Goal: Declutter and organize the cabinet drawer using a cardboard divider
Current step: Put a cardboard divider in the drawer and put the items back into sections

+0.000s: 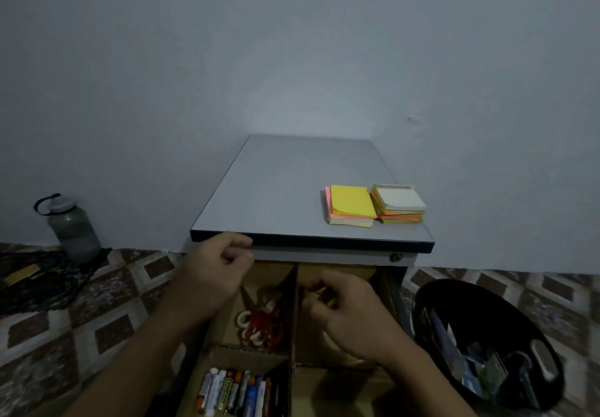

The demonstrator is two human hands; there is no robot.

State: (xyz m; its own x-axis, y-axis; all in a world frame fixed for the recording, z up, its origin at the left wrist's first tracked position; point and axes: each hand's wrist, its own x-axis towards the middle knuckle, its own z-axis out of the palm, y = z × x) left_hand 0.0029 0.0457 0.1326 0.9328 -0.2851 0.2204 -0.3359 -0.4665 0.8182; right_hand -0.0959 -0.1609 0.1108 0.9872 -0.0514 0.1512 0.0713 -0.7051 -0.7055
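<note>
Head view shows our two hands over the open cabinet drawer [398, 296], where the brown cross-shaped cardboard divider [293, 325] stands. Its long middle wall runs straight away from us and passes between the hands. Our left hand [217, 273] is loosely clenched with nothing visible in it, just under the front edge of the grey tabletop [285, 195]. Our right hand [347, 309] is curled over the far compartment on its own side of the wall. In this dim light we cannot tell whether its fingers pinch something small. Beyond the right hand and to its right, two square stacks of sticky notes, one yellow-topped [351, 206] and one white-topped [400, 203], lie side by side on the tabletop. We judge these go in next, and the right hand is nearer. Red-and-white-handled scissors [259, 325] and a row of batteries [227, 390] fill the left hand's side.
</note>
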